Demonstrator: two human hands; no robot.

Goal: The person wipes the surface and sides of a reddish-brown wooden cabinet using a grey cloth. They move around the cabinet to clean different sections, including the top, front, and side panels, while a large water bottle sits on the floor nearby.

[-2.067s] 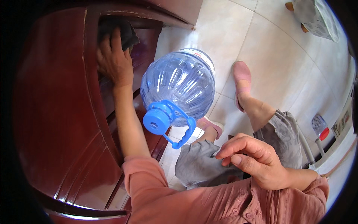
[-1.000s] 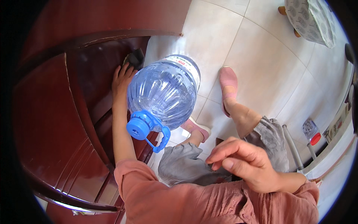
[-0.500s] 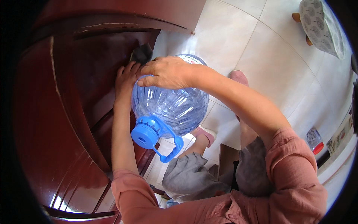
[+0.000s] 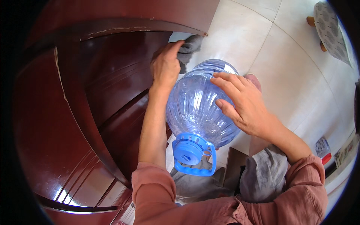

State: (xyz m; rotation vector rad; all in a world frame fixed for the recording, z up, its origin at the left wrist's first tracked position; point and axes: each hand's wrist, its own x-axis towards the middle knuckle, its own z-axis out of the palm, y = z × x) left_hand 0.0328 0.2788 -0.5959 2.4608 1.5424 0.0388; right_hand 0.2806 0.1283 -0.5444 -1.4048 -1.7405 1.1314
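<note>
A large clear blue water bottle (image 4: pixel 198 101) is in front of me, its blue cap (image 4: pixel 188 151) and blue carry handle (image 4: pixel 195 171) toward me. My right hand (image 4: pixel 243 101) lies against the bottle's right side with its fingers apart. Left of the bottle, my left hand (image 4: pixel 166 65) has its fingers closed on a dark grey cloth (image 4: pixel 190 48), beside the dark red wooden furniture. Part of the cloth hangs past the fingers near the bottle's far end. How the bottle rests underneath is hidden.
Glossy dark red wooden panels (image 4: pixel 48 123) fill the left side. Light floor tiles (image 4: pixel 296 56) spread to the right. A stool with a patterned cover (image 4: pixel 332 30) stands far right. A clear container with a red lid (image 4: pixel 325 157) is at the right.
The bottle has shifted right in the view, and its handle has swung round. My left hand has moved right and away with the cloth. My right hand has slid to the bottle's right side.
</note>
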